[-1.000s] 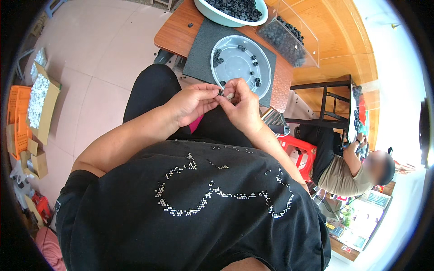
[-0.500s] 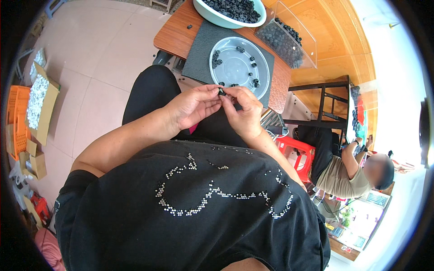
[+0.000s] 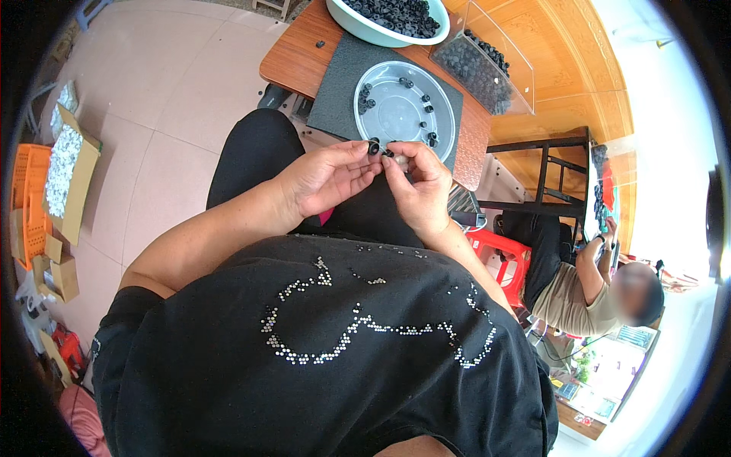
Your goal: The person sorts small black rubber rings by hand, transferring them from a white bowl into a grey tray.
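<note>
Between the thumb and forefinger of my left hand (image 3: 326,179) is a small black ring-shaped part (image 3: 373,147), its round opening showing. My right hand (image 3: 420,185) pinches a smaller black piece (image 3: 388,153), a short gap away from the ring. Both hands meet over the near rim of a clear round plastic tray (image 3: 397,99). Several black parts (image 3: 406,82) lie scattered around that tray. Beneath it is a dark grey mat (image 3: 333,99) on a wooden table (image 3: 293,55).
At the table's far side stand a pale basin (image 3: 381,36) and a clear bin (image 3: 525,87), both holding many black parts. A person (image 3: 579,293) sits at the right by a red stool (image 3: 518,266). Cartons (image 3: 80,186) and an orange crate (image 3: 29,198) stand on the left floor.
My hands have drawn slightly apart, the right shifting to the right. The black ring and the smaller piece now show separately. The other person's raised hands have moved a little.
</note>
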A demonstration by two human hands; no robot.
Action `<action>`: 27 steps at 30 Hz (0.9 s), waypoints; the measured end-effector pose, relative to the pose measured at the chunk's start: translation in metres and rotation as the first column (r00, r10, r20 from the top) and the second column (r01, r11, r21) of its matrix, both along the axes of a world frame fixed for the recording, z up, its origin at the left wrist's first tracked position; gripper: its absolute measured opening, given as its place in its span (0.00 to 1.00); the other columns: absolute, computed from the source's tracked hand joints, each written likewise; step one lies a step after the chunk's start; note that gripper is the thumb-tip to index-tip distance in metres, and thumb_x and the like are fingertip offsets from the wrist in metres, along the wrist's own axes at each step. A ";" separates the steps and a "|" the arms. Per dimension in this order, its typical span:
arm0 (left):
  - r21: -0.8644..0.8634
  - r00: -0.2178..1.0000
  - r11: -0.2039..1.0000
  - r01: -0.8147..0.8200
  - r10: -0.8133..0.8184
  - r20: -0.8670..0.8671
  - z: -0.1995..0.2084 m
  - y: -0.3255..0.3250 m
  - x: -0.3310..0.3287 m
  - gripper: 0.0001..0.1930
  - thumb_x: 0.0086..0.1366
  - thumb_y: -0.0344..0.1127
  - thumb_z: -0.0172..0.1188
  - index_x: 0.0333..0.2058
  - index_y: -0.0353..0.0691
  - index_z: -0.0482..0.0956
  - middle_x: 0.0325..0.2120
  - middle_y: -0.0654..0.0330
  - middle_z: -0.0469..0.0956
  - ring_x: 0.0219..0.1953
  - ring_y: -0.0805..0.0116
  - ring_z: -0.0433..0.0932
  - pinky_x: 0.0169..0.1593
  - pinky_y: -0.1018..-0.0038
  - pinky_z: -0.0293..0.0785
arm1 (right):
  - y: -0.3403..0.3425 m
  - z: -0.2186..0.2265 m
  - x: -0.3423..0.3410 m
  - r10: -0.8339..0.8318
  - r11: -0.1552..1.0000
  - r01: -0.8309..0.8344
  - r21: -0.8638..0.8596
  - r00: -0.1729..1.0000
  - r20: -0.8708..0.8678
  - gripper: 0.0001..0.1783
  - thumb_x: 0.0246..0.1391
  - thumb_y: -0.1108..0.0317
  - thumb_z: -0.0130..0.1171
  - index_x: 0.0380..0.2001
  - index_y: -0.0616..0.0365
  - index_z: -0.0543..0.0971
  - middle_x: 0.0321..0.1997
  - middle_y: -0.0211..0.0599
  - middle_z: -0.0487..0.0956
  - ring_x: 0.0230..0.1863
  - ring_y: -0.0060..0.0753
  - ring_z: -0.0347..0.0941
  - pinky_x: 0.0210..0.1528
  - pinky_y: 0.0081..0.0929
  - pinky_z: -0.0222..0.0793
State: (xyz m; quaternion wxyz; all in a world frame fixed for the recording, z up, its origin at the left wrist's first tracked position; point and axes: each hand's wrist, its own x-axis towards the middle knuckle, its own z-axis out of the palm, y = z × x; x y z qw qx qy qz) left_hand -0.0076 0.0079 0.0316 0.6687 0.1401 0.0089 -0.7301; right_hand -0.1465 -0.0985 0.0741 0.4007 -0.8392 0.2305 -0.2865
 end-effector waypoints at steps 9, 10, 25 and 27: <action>-0.076 1.000 0.997 -0.004 0.002 -0.028 -0.008 -0.001 0.003 0.08 0.66 0.33 0.54 0.42 0.37 0.73 0.37 0.62 0.75 0.42 0.74 0.74 0.48 0.79 0.71 | 0.006 0.003 -0.003 -0.019 0.998 0.019 -0.059 1.000 0.007 0.09 0.43 0.80 0.64 0.31 0.62 0.78 0.27 0.35 0.77 0.24 0.22 0.73 0.28 0.19 0.68; -0.079 1.000 0.997 -0.002 0.000 -0.023 -0.007 -0.001 0.003 0.08 0.66 0.33 0.53 0.42 0.37 0.73 0.37 0.62 0.75 0.42 0.75 0.74 0.48 0.79 0.71 | 0.007 0.003 -0.003 -0.021 0.998 0.021 -0.059 1.000 0.007 0.09 0.43 0.80 0.64 0.31 0.62 0.78 0.27 0.35 0.77 0.24 0.22 0.73 0.28 0.19 0.68; -0.117 0.997 0.993 0.011 -0.002 0.072 -0.008 -0.003 0.000 0.12 0.68 0.35 0.51 0.47 0.35 0.71 0.38 0.61 0.75 0.40 0.76 0.75 0.47 0.80 0.73 | 0.010 0.012 0.003 0.008 0.984 -0.007 -0.179 1.000 0.004 0.08 0.43 0.78 0.66 0.29 0.60 0.79 0.24 0.34 0.76 0.21 0.22 0.70 0.24 0.19 0.66; -0.116 0.997 0.993 0.014 -0.005 0.075 -0.008 -0.003 0.000 0.12 0.68 0.35 0.51 0.46 0.35 0.71 0.38 0.61 0.75 0.40 0.76 0.75 0.47 0.80 0.73 | 0.010 0.012 0.004 0.010 0.984 -0.006 -0.177 1.000 0.019 0.08 0.43 0.78 0.66 0.30 0.59 0.79 0.24 0.34 0.76 0.20 0.22 0.70 0.24 0.19 0.66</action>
